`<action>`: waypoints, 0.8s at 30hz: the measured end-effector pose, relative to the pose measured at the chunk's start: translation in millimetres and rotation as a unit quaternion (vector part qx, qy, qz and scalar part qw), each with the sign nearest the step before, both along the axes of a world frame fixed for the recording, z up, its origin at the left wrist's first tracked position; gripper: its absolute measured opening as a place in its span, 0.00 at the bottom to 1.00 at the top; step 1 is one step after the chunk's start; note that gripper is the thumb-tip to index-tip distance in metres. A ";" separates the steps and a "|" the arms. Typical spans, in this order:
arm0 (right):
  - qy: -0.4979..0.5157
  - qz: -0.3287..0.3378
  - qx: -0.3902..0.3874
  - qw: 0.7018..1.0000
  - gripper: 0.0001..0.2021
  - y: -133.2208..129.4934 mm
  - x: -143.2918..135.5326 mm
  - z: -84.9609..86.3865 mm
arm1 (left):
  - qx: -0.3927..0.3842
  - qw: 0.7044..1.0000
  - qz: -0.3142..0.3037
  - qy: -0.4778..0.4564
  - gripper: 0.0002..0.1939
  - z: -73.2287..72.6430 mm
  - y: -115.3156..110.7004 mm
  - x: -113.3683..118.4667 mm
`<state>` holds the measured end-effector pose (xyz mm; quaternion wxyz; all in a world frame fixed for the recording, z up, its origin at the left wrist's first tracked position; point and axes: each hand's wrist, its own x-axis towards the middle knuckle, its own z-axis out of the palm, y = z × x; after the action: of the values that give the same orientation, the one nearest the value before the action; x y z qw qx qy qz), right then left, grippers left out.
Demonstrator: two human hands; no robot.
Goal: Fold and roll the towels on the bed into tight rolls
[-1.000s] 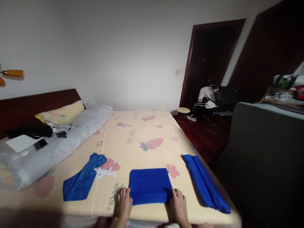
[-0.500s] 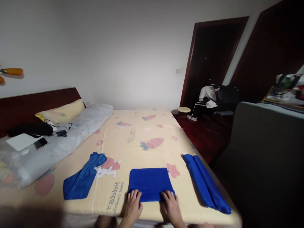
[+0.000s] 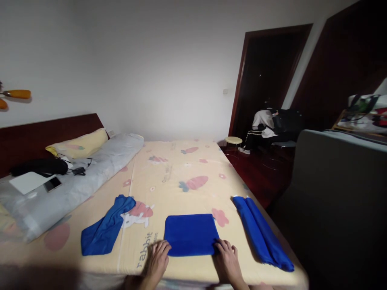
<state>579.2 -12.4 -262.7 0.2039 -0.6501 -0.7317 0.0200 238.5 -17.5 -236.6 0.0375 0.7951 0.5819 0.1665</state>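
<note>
A blue cloth (image 3: 192, 233), folded into a flat rectangle, lies on the bed near its front edge. My left hand (image 3: 159, 255) is at the front left corner, its curled fingers closed on the edge. At the front right corner my right hand (image 3: 228, 255) has its fingers bent over the side edge, also closed on it. The thumbs are mostly hidden. To the left lies a crumpled darker blue cloth (image 3: 105, 229), apart from my hands. Off to the right, two long blue rolled cloths (image 3: 261, 233) lie side by side.
A rolled grey quilt (image 3: 90, 181) runs along the left of the bed (image 3: 187, 201), bearing a phone (image 3: 53, 184) and a white flat object (image 3: 29, 182). A dark grey panel (image 3: 338, 201) stands at right. Beyond are a stool (image 3: 233, 140) and a seated person (image 3: 263, 125).
Both hands have slid outward, from on top of the folded cloth's front part to its left and right front corners. The cloth lies nearly where it was, looking flatter.
</note>
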 end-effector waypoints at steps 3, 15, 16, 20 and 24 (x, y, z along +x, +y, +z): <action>0.040 0.038 -0.016 0.998 0.15 -0.4 2.8 16.2 | -0.031 0.999 -0.007 -0.038 0.24 17.2 -1.9 -3.9; 0.022 -0.059 0.062 0.996 0.15 12.0 -9.1 4.8 | -0.064 0.984 0.167 0.011 0.23 11.6 13.8 16.5; 0.025 -0.042 0.079 0.996 0.15 12.0 -16.1 4.4 | -0.051 0.985 0.164 0.017 0.24 12.8 14.0 25.4; 0.051 0.087 0.085 0.991 0.19 5.4 -58.5 10.9 | -0.056 0.998 0.028 -0.011 0.27 20.0 9.9 72.5; 0.054 0.120 0.022 0.991 0.23 -1.0 -85.9 15.4 | -0.076 0.996 -0.034 -0.022 0.27 7.4 4.3 102.7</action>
<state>493.3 -13.3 -247.3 0.2531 -0.5510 -0.7927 0.0633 341.3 -13.2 -229.1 0.1159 0.8056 0.5644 0.1381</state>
